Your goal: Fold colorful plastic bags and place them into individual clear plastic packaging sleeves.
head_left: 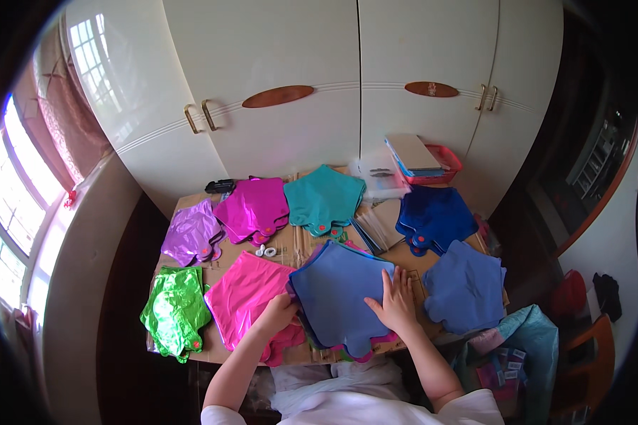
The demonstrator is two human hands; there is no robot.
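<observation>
Right hand [395, 303] flat, fingers spread, on blue foil balloon [337, 294]; left hand [280, 310] grip pinching its edge

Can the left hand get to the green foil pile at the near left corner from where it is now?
Probably yes. The left hand grips the blue stack's left edge, and only the flat pink pile lies between it and the green foil pile; nothing upright blocks the way.

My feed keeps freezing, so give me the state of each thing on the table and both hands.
Left hand: gripping the blue stack's left edge.
Right hand: flat on the blue stack.
Blue foil balloon stack: deflated, flat.
Pink stack: flat.
Green stack: crinkled, flat.
Cupboard doors: shut.
</observation>
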